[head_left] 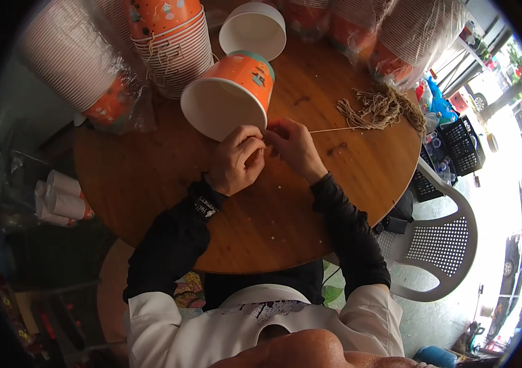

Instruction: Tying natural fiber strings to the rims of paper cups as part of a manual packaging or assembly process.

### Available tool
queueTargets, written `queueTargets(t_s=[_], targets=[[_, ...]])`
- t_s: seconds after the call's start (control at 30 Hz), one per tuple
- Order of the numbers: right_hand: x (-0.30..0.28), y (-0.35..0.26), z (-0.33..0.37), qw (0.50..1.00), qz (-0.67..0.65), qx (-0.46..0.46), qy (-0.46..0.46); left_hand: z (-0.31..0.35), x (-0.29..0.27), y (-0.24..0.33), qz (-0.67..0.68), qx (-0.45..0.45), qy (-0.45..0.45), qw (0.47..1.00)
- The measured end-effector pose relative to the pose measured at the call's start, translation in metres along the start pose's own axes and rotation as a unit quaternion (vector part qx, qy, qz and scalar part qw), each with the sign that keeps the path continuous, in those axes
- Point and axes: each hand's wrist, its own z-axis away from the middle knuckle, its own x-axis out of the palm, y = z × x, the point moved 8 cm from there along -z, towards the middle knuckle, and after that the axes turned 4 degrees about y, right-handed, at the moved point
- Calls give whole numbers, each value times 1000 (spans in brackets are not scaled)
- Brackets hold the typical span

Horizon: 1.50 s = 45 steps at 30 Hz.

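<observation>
An orange paper bucket (255, 76) with a white inside lies tipped on the table, its mouth toward me. Just below its rim my left hand (236, 161) and my right hand (296, 147) meet, fingertips close together. The fingers of my left hand are curled in a pinch; what they hold is hidden. My right hand pinches a thin beige string (334, 130), which runs right to a loose bundle of strings (374, 110) on the table. Behind the tipped bucket stands a white bucket (252, 34) with its open mouth showing.
Stacked orange buckets (178, 55) and plastic-wrapped stacks (74, 58) crowd the far left of the round wooden table (150, 172); more wrapped stacks (417, 40) stand far right. A grey plastic chair (439, 245) and black crates (457, 147) are at the right.
</observation>
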Motion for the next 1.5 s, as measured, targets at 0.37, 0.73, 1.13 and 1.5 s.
queueTargets(t_s=[0.37,0.73,1.13,1.5], targets=[[7,-2,-7,977,-15,-186,-103,-1,17,-29,106,-148,26,983],[-45,-29,8,965,207,-150,59,6,25,-53,33,-195,74,977],[-47,-26,10,971,205,-120,24,11,57,-50,279,-311,75,905],[-44,-47,15,960,189,-205,-3,15,68,-64,286,-299,65,908]])
